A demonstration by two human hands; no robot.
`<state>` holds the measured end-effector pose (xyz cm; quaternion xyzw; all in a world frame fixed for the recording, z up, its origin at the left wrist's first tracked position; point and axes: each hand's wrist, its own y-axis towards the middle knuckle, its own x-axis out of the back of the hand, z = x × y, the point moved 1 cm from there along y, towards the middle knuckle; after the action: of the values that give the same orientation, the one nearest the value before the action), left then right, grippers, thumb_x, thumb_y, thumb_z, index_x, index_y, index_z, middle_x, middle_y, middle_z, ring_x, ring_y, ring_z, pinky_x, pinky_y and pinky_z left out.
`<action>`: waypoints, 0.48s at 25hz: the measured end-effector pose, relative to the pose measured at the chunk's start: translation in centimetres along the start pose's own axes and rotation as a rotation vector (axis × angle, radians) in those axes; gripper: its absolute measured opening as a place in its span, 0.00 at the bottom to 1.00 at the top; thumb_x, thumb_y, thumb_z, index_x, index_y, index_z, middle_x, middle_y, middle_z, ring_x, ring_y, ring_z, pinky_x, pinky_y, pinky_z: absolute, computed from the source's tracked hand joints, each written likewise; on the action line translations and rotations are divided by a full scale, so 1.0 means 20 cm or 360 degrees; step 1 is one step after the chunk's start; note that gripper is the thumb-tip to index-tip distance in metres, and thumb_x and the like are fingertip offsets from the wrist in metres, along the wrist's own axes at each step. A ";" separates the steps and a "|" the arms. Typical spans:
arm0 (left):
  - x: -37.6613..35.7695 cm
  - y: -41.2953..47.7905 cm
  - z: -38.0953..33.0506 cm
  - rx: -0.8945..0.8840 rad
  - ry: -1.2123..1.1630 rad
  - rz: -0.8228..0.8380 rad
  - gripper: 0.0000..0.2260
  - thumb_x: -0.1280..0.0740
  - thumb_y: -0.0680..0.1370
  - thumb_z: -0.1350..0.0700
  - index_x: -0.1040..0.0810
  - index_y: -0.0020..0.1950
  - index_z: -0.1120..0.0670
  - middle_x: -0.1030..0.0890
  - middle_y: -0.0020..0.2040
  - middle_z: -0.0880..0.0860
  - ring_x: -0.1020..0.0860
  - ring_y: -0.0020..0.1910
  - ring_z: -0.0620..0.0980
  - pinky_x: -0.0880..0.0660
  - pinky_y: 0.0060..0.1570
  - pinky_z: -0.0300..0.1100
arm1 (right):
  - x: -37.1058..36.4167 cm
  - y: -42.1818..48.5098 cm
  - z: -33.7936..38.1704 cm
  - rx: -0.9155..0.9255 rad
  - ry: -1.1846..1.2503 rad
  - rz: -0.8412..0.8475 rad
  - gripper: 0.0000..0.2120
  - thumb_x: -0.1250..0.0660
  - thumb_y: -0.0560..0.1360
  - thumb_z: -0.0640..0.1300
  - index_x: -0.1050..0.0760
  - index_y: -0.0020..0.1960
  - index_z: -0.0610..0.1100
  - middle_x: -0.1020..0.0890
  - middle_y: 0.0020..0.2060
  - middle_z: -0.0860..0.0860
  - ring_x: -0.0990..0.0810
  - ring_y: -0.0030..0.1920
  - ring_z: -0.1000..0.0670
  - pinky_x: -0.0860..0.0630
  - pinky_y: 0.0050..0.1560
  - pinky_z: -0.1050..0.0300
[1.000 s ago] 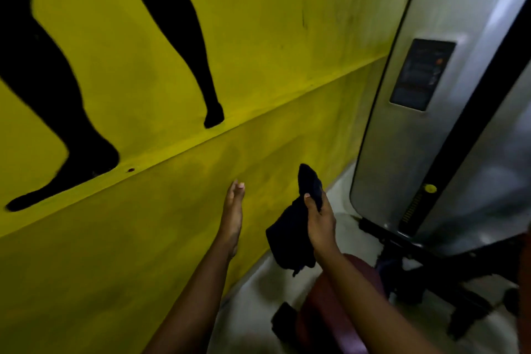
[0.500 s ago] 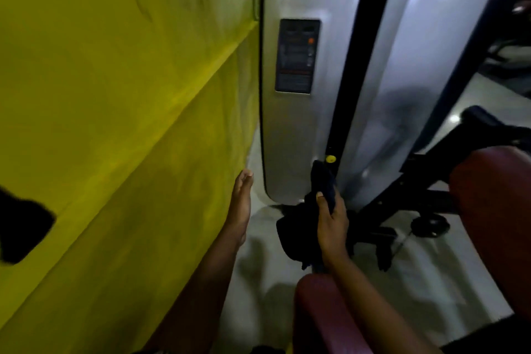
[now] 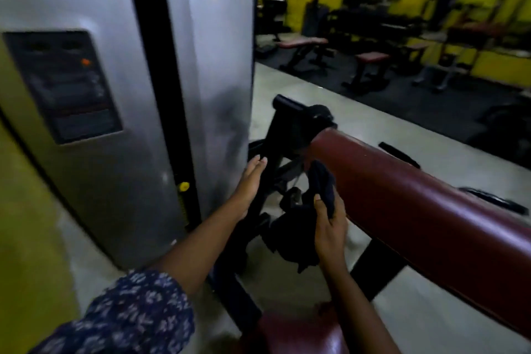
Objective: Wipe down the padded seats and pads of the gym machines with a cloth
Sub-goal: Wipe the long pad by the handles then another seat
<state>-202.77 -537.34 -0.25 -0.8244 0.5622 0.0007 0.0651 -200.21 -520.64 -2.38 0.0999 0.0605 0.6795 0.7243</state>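
Head view: right hand (image 3: pixel 330 227) grip clamped on bunched dark navy cloth (image 3: pixel 296 238), held just beside long maroon vinyl pad (image 3: pixel 416 204) — likely to start wiping; left hand (image 3: pixel 250 184) flat, empty.

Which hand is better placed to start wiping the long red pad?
Right. The right hand grips the cloth close beside the pad, at its end. The left hand is open, holds nothing, and sits farther off by the black frame.
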 end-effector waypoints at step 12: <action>-0.41 0.71 -0.07 0.0270 0.0037 0.0872 0.23 0.47 0.82 0.47 0.35 0.72 0.58 0.30 0.69 0.56 0.30 0.66 0.53 0.34 0.60 0.43 | -0.22 0.25 0.15 0.0103 -0.0782 -0.0922 0.20 0.38 0.78 0.44 0.33 0.70 0.50 0.31 0.67 0.49 0.30 0.63 0.52 0.32 0.57 0.60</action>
<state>-219.01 -534.90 0.19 -0.6335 0.7627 -0.0382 0.1248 -204.64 -524.85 1.51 0.2614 -0.0678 0.4001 0.8758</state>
